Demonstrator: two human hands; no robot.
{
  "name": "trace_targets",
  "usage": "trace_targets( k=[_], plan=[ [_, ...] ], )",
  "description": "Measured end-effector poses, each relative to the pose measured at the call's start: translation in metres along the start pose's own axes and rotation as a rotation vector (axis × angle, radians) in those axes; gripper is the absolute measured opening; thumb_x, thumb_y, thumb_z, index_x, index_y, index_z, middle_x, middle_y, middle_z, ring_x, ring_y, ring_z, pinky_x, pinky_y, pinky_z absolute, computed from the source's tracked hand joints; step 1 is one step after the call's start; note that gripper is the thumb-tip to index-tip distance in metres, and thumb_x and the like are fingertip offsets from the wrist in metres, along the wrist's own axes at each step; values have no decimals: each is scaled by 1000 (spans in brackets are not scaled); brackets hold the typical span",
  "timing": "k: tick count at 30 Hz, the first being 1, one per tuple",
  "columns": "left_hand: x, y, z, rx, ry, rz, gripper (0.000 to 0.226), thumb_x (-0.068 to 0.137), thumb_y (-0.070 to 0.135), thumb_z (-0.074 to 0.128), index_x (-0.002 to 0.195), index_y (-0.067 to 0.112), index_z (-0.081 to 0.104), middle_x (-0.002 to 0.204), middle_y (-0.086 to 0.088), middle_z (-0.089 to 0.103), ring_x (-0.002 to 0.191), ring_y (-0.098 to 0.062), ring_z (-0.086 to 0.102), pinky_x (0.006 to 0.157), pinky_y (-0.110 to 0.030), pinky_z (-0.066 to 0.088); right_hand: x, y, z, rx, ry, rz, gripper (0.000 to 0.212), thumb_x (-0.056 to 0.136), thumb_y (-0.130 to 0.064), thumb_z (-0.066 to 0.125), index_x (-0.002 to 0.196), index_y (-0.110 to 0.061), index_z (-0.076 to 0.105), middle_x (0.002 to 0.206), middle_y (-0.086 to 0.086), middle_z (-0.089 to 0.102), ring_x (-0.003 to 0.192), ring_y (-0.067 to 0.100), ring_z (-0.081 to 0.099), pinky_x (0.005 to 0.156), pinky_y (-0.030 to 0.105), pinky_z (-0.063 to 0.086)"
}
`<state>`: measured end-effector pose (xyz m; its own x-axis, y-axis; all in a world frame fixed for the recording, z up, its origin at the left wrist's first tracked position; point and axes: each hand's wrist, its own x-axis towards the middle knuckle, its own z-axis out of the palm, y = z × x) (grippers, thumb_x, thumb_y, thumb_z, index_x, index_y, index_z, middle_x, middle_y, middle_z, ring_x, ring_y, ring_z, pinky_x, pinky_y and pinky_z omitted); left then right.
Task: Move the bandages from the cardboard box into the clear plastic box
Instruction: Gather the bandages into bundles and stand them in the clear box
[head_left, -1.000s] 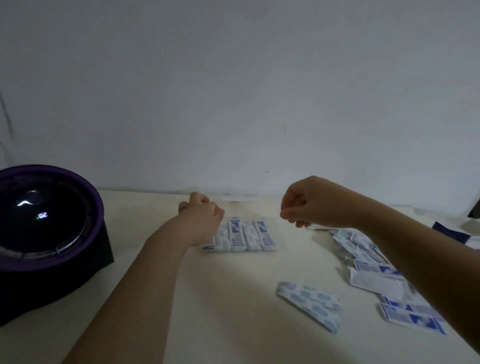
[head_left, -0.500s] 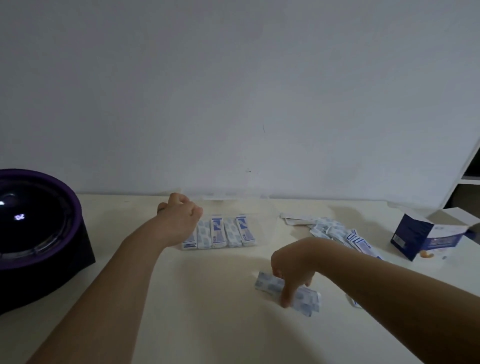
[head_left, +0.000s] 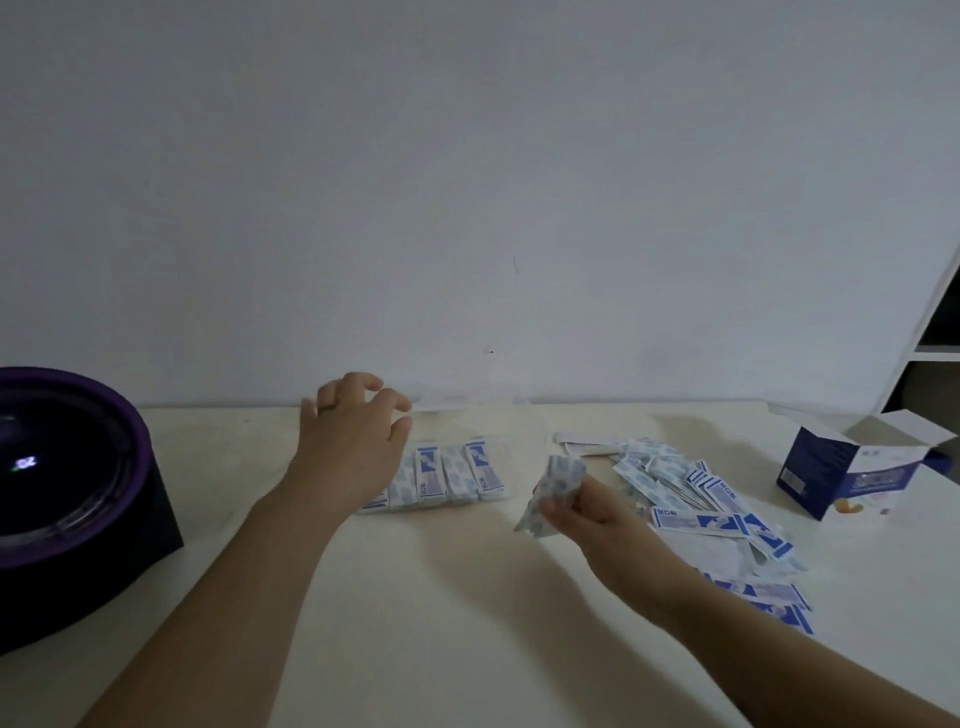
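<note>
A row of several blue-and-white bandages (head_left: 447, 474) lies inside the faint clear plastic box (head_left: 514, 423) near the wall. My left hand (head_left: 353, 441) hovers over the box's left end, fingers loosely spread and holding nothing. Just right of the box, my right hand (head_left: 587, 512) pinches a couple of bandages (head_left: 555, 486) and holds them above the table. A loose pile of bandages (head_left: 719, 517) spreads on the table behind that hand. The opened blue-and-white cardboard box (head_left: 852, 467) stands at the far right.
A round black device with a purple rim (head_left: 67, 493) fills the left side of the cream table (head_left: 441, 623). A white wall runs along the back. A white shelf unit (head_left: 935, 353) shows at the right edge.
My right hand reached down to the bandages lying in the table's middle, picked them up and lifted them toward the clear box. My left hand went from a fist to loosely spread fingers.
</note>
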<state>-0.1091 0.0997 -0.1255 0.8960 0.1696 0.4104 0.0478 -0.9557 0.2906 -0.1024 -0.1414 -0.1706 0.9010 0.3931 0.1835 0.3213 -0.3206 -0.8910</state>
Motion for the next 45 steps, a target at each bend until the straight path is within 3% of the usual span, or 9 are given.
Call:
trace_targets(
  k=[3,11,15,19,25,28,36,42,45],
  plan=[
    [-12,38,-13,-216,88,205,27,98,23,40,119,21,57,126,3,46,118,-16,42,103,-29,31,-5,10,7,67,53,6,15,95,-16,51,91,-19,65,93,-1,70,93,15,64,93,35,48],
    [-57,101,26,-440,-518,300,54,101,24,35,147,39,11,151,12,15,136,-9,27,108,-27,28,-7,2,14,-60,79,-112,40,86,16,42,85,-22,55,77,-11,61,76,-11,59,69,7,44],
    [-56,98,30,-441,-519,290,52,101,19,32,146,38,13,149,13,12,132,-10,33,105,-25,31,-5,10,18,-105,87,-115,26,83,-15,41,102,-4,54,97,8,63,96,14,61,85,37,49],
    [-55,98,27,-461,-468,239,52,101,15,31,146,36,16,150,10,20,130,-9,36,97,-18,32,0,11,20,-175,88,-54,29,83,-26,39,95,-1,50,88,16,60,83,27,59,79,52,47],
    [-45,95,22,-769,-339,70,37,99,32,41,134,40,36,122,16,51,96,6,55,71,-9,44,2,-15,9,-26,129,49,17,98,-19,43,93,-8,54,96,8,65,91,22,63,85,39,50],
    [-39,93,22,-852,-279,15,22,99,27,42,117,35,51,114,15,59,93,-3,63,84,-29,55,7,-32,4,-4,122,36,21,96,-19,45,93,1,50,89,16,61,78,20,53,74,38,44],
    [-40,101,16,-1113,-254,54,37,101,29,32,133,48,30,114,32,52,96,15,57,74,-19,55,12,-64,11,217,169,47,20,98,-10,37,85,-4,51,79,6,58,72,13,58,46,15,45],
    [-40,100,22,-1147,-237,32,42,102,20,35,134,45,28,120,21,54,102,6,55,77,-15,51,20,-48,27,-84,303,-19,21,87,-36,36,69,-29,44,85,-4,48,96,26,47,86,55,47],
    [-39,101,19,-1210,-236,17,35,102,21,33,131,39,41,116,10,61,97,-7,64,77,-28,56,20,-54,18,-167,332,-122,31,88,-41,39,117,-33,48,104,-19,40,110,15,39,94,48,45]
  ],
)
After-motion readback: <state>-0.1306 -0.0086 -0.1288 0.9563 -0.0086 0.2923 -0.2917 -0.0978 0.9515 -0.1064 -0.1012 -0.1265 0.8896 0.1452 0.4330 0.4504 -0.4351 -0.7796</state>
